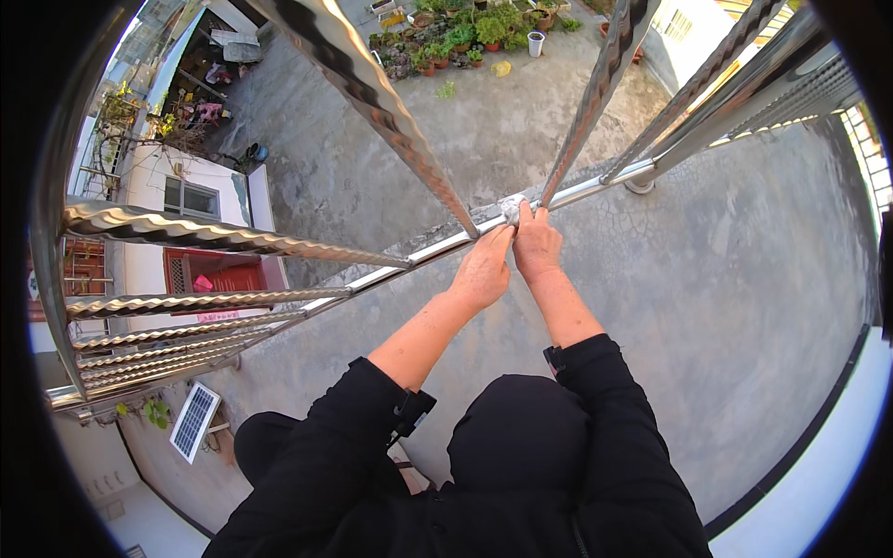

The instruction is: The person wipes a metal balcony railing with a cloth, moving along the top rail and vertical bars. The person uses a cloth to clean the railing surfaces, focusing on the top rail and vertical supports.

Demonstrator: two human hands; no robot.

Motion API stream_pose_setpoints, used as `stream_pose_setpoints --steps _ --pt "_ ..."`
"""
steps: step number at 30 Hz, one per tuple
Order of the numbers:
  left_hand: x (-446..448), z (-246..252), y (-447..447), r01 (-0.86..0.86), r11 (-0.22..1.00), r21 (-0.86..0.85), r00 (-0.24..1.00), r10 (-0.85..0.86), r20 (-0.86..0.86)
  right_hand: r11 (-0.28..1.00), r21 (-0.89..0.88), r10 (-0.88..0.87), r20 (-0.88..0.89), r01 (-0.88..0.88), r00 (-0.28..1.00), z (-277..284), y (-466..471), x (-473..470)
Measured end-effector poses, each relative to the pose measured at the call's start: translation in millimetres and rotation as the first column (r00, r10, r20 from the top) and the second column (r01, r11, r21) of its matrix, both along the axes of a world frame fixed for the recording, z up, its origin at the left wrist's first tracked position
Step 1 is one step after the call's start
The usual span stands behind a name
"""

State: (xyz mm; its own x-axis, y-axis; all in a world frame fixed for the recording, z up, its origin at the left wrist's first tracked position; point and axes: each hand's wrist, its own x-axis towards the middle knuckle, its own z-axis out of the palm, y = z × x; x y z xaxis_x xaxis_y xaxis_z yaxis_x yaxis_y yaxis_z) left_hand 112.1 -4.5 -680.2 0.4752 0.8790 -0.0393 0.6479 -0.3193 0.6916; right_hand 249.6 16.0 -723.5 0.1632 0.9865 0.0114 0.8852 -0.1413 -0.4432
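Note:
A crumpled whitish cloth [513, 208] lies against the bottom rail [446, 245] of a shiny metal railing, between two twisted balusters. My right hand [537, 240] presses on the cloth with its fingertips, close beside the foot of the right-hand twisted baluster [582, 118]. My left hand [483, 268] reaches to the same spot from the left, its fingertips touching the cloth's lower edge, near the foot of the other twisted baluster [391, 104]. Whether the left fingers pinch any of the cloth is hidden. Both forearms are bare below pushed-up black sleeves.
More twisted balusters run left and right, with a thick post [739, 91] at the right. Beyond the railing, a courtyard lies below with potted plants [481, 31]. A small solar panel [195, 423] stands at the lower left. A low white wall [809, 460] edges the concrete floor.

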Motion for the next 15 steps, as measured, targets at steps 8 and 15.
stream_pose_setpoints --steps 8,15 --pt "33 -24 34 0.131 0.991 0.024 0.975 -0.124 -0.187 0.997 0.028 0.067 -0.018 -0.067 0.998 -4 -19 23" --pt "53 -15 27 0.162 0.986 0.044 0.862 -0.12 -0.492 0.953 0.224 -0.131 -0.302 0.204 0.944 -10 -15 67"
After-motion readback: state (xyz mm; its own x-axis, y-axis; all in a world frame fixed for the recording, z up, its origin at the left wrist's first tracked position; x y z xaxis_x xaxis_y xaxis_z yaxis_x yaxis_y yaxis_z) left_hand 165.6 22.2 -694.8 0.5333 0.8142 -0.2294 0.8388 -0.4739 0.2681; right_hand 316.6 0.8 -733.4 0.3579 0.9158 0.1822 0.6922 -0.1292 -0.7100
